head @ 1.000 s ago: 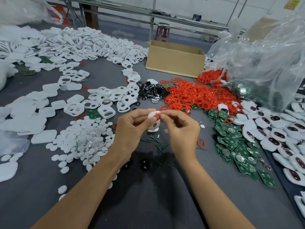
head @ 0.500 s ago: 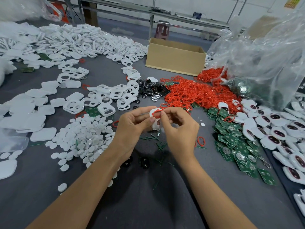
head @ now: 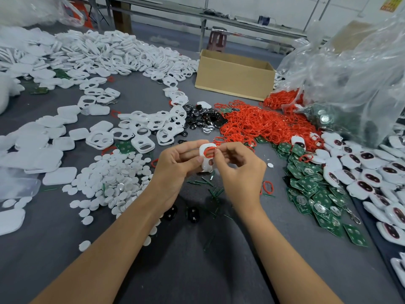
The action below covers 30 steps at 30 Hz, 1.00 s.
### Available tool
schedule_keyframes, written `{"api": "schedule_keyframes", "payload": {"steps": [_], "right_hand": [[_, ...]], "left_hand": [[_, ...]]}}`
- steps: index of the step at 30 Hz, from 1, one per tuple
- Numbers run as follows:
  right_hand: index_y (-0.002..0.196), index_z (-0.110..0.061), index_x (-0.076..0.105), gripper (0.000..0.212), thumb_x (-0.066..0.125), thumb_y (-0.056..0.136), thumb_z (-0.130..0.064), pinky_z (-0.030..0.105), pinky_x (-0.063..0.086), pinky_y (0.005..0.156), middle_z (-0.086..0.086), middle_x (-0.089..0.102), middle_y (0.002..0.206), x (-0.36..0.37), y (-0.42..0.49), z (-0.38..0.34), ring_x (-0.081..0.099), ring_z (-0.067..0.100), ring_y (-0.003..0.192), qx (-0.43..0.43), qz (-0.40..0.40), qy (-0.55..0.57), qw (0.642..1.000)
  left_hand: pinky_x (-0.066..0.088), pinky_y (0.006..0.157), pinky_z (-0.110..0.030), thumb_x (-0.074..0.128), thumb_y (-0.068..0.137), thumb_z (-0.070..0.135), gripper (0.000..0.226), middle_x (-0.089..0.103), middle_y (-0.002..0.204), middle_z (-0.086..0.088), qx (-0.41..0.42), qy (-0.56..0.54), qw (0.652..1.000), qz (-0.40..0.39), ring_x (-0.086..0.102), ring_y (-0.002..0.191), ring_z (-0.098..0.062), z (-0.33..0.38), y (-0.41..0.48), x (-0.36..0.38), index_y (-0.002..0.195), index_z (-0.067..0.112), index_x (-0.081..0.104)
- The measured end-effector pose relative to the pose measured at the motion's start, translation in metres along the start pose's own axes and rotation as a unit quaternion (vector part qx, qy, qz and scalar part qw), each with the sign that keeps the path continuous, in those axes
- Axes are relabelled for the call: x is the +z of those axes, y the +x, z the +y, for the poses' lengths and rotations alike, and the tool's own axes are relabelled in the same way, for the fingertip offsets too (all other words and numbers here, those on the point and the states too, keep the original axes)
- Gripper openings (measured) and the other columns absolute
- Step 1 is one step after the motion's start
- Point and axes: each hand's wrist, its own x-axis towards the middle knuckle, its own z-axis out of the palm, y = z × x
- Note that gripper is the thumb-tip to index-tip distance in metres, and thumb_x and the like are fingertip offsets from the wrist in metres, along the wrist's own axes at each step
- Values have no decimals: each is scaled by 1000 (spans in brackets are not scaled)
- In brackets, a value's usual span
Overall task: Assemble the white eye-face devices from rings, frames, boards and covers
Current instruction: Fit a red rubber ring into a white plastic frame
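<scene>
My left hand (head: 178, 166) grips a white frame (head: 206, 160) upright above the middle of the grey table (head: 197, 260). A red ring (head: 209, 151) lies on the frame's upper opening, and my right hand (head: 238, 170) pinches the ring's right side with thumb and forefinger. Behind my hands lie a heap of red rings (head: 256, 126) and a cluster of black lenses (head: 203, 120). Green boards (head: 311, 189) pile up at the right. Loose white frames (head: 151, 128) and flat white covers (head: 32, 150) lie at the left. Finished eye-face devices (head: 368, 172) fill the right edge.
White round discs (head: 114, 181) spread left of my left forearm. An open cardboard box (head: 234, 75) stands at the back centre. A big clear plastic bag (head: 355, 80) bulges at the back right. Two black pieces (head: 182, 213) and green snippets (head: 210, 189) lie under my hands.
The frame has turned more upright in my left hand, and the red ring now sits spread over its upper opening. Both hands stayed in about the same place.
</scene>
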Motion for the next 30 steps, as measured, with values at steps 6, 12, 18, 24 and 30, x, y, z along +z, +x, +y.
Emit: {"api": "schedule_keyframes", "payload": {"steps": [6,12,18,24,30], "right_hand": [[79,-11,70,8,69,80,-3,13,49,62,-5,68,69,0,-1,0,64,5,61,6,-6,9,1000],[78,-10,72,9,70,79,-1,12,48,63,-5,70,69,0,-1,2,65,3,61,21,-1,25,999],[80,-12,75,12,72,78,0,15,50,67,-4,72,74,2,-3,3,65,2,66,-8,17,2,1000],[75,-18,75,17,75,77,-1,26,53,67,-4,71,73,-1,0,-3,65,9,68,64,-5,50,997],[77,-6,68,17,69,75,10,30,56,70,9,71,72,-11,12,-1,66,20,65,291,-104,299,903]], "left_hand": [[58,72,-23,70,69,12,36,76,94,-9,0,-18,1000,20,72,80,-15,1,-1,4,105,7,70],[58,77,-26,65,82,-1,25,76,92,-8,1,-1,999,40,71,81,-13,0,1,5,105,6,70],[57,79,-25,64,83,0,22,76,91,-4,15,24,999,41,72,84,-11,-1,-1,4,101,11,70],[59,77,-25,63,87,1,22,76,96,-7,26,43,998,38,72,87,-16,-1,-1,3,106,9,69],[59,81,-31,66,76,13,29,75,99,-11,13,33,999,-2,72,91,-22,3,0,-1,105,8,69]]}}
